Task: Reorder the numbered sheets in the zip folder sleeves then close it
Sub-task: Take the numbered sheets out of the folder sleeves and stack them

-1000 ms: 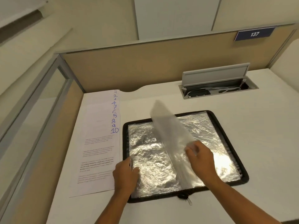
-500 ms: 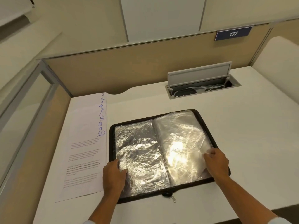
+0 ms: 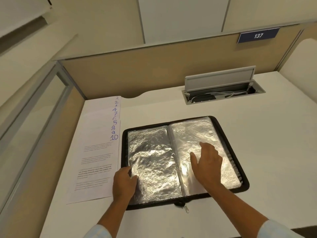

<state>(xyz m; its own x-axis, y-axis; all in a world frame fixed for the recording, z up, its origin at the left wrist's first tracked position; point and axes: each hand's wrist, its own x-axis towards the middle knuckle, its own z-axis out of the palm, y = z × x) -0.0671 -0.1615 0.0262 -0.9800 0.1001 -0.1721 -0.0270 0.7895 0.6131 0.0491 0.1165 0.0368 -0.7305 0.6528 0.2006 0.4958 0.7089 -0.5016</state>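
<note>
On desk (image 3: 257, 143), beside numbered sheets (image 3: 96, 152): open zip folder (image 3: 154, 205), black-rimmed, crinkled glossy sleeves (image 3: 154, 152). Left grip (image 3: 124, 182) pinching sleeves at near-left corner; right grip (image 3: 208, 164) released, flat on right side.

Numbered sheets (image 3: 98, 148) lie left of open folder (image 3: 228, 140)

Both forearms reach forward from the lower edge, bare up to the pale blue left sleeve (image 3: 96, 231) and right sleeve (image 3: 277, 229); the left hand (image 3: 124, 182) lies palm down, fingers bent, thumb drawn toward them; whether it grips anything cannot be told; the right hand (image 3: 208, 166) lies flat, palm down, fingers straight and pointing ahead, thumb spread leftward
</note>
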